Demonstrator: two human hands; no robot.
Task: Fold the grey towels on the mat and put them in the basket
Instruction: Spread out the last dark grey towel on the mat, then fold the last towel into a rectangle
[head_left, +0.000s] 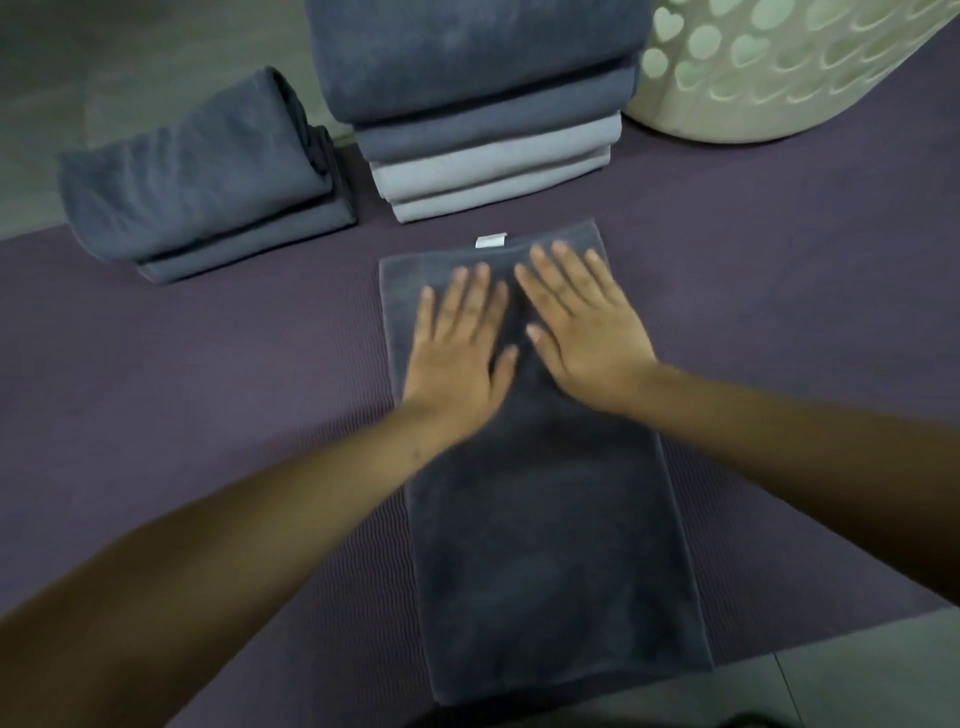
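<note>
A dark grey towel (545, 545) lies folded into a long strip on the purple mat (208, 415), running from near me toward the far side, with a small white tag (491, 241) at its far edge. My left hand (457, 343) and my right hand (582, 322) both rest flat on the towel's far half, fingers straight and spread, side by side. A cream basket (779, 67) with heart-shaped holes stands at the far right.
A tall stack of folded dark and light grey towels (483, 114) stands behind the strip. A smaller pile of folded dark grey towels (202, 176) sits at the far left. Grey floor tiles (857, 675) border the mat at the near right.
</note>
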